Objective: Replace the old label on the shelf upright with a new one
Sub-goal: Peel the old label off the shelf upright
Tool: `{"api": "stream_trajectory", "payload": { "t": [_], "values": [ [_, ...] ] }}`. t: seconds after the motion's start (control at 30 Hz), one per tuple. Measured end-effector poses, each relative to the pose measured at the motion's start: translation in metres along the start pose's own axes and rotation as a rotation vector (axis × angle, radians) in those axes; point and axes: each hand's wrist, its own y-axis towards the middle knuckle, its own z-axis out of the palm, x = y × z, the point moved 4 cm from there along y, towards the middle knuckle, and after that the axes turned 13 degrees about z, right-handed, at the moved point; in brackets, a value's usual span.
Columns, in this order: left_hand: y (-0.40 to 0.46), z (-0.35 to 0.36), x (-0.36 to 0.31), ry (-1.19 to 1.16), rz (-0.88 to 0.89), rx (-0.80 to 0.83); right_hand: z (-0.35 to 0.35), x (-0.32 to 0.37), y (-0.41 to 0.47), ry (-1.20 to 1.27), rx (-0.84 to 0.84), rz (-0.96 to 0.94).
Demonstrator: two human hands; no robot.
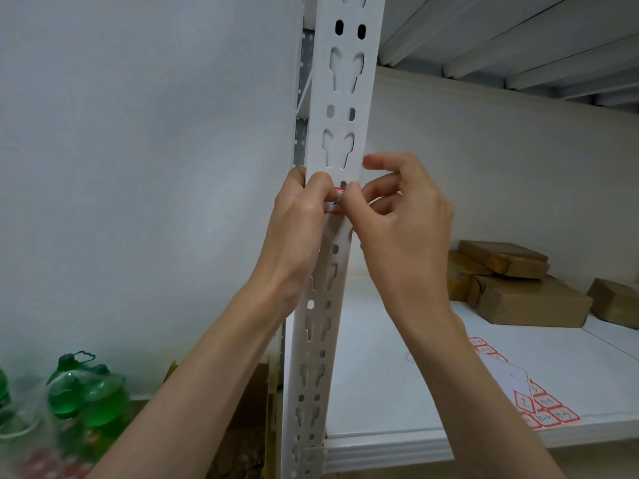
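Observation:
A white slotted shelf upright (340,108) runs up the middle of the view. A small white label with red edges and a black mark (336,201) sits on its face at hand height. My left hand (299,229) wraps round the upright's left edge, its thumb on the label's left side. My right hand (397,219) comes in from the right, with thumb and forefinger pinching the label's right side. Most of the label is hidden by my fingers. A sheet of red-edged labels (539,406) lies on the white shelf board (397,392) at the lower right.
Several brown cardboard boxes (525,292) are stacked at the back right of the shelf. Green bottles in plastic wrap (83,392) stand on the floor at the lower left. A plain wall fills the left side. Another shelf level (518,46) is overhead.

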Motion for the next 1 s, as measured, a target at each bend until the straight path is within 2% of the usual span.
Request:
{"api": "stream_trajectory", "payload": {
  "t": [0.4, 0.73, 1.0],
  "values": [
    [0.000, 0.001, 0.003, -0.079, -0.051, 0.049, 0.022, -0.003, -0.001, -0.077, 0.262, 0.215],
    [-0.001, 0.001, 0.003, -0.087, -0.020, 0.053, 0.026, 0.003, -0.003, -0.083, 0.244, 0.198],
    [0.003, 0.001, 0.008, -0.110, -0.072, 0.046, 0.022, 0.001, -0.005, -0.014, 0.292, 0.220]
  ]
}}
